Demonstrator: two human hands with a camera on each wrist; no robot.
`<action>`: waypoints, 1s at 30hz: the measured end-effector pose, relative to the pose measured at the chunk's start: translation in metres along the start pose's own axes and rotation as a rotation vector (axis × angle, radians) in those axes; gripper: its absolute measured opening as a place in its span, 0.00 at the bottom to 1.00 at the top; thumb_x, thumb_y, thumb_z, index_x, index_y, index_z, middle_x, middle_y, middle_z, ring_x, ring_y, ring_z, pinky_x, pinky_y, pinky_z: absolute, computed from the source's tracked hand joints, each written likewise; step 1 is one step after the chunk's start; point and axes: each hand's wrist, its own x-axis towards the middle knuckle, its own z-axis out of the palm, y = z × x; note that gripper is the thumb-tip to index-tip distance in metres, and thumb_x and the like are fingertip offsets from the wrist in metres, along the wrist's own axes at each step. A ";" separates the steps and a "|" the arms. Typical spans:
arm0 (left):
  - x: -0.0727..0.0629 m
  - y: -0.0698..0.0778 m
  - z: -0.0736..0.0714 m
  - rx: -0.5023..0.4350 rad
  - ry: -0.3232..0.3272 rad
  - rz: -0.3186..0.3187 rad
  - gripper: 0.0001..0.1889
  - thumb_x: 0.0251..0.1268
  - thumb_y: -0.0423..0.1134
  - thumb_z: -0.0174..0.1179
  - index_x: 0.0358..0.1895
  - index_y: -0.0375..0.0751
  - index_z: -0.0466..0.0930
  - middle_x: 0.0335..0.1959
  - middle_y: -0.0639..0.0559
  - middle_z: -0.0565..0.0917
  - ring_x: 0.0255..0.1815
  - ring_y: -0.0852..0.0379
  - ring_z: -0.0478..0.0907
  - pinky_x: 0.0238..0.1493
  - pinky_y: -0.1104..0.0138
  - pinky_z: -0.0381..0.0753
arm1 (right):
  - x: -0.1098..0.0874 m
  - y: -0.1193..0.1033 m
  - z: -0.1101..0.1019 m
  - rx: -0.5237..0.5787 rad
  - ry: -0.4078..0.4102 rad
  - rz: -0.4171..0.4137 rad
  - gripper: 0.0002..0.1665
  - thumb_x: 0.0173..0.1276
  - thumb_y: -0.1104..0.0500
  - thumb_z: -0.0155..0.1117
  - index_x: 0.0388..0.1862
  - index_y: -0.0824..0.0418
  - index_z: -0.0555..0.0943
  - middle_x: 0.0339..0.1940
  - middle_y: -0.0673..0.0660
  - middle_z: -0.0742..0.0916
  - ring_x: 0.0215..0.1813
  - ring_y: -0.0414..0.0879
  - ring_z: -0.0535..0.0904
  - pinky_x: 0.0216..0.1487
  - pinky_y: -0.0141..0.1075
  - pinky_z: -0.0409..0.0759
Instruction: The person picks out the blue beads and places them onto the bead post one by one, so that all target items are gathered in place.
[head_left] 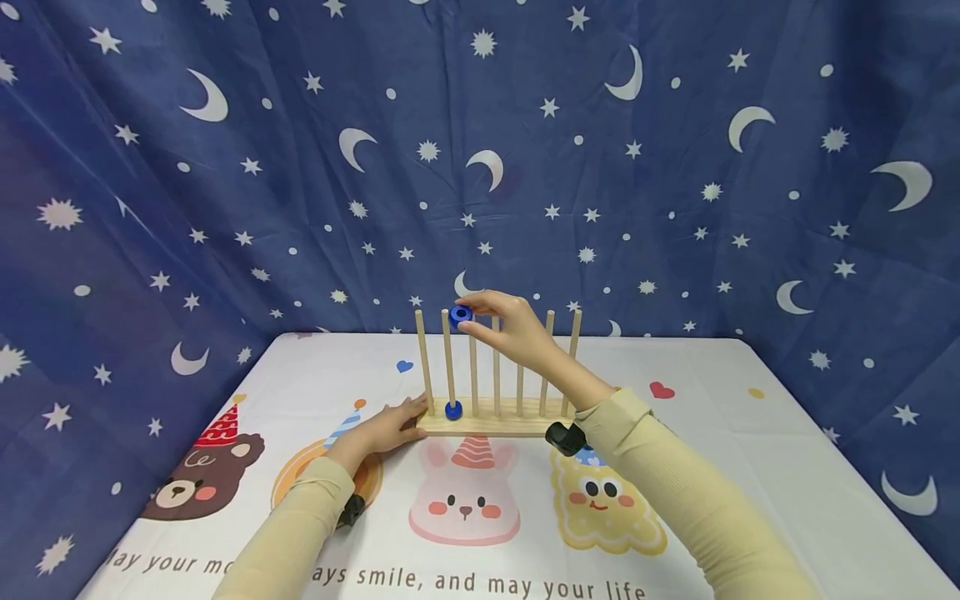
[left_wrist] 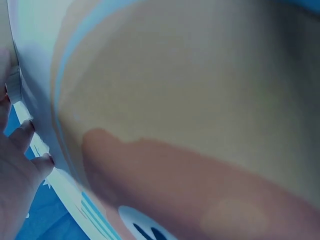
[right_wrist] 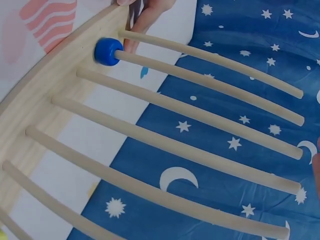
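Observation:
A wooden rack (head_left: 510, 408) with a row of several upright pegs stands on the table. One blue bead (head_left: 453, 411) sits at the foot of the second peg from the left; the right wrist view also shows this blue bead (right_wrist: 107, 51) around its peg. My right hand (head_left: 517, 332) pinches another blue bead (head_left: 461, 316), its hole showing, beside the top of that second peg. At the rack's left end, my left hand (head_left: 384, 428) grips the base between thumb and fingers. In the left wrist view, the left hand's fingers (left_wrist: 22, 135) are at the frame's edge.
A white tablecloth (head_left: 712, 467) with printed cartoon animals and lettering covers the table. Behind it hangs a dark blue curtain (head_left: 420, 183) with moons and stars. The bare pegs (right_wrist: 200, 160) rise close beside the second one.

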 end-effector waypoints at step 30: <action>0.000 0.004 0.002 0.010 0.005 -0.025 0.32 0.68 0.44 0.54 0.71 0.34 0.57 0.74 0.37 0.55 0.73 0.31 0.50 0.69 0.36 0.45 | 0.039 0.011 0.015 -0.086 -0.105 0.258 0.20 0.67 0.58 0.60 0.56 0.66 0.78 0.50 0.61 0.86 0.53 0.50 0.83 0.55 0.39 0.80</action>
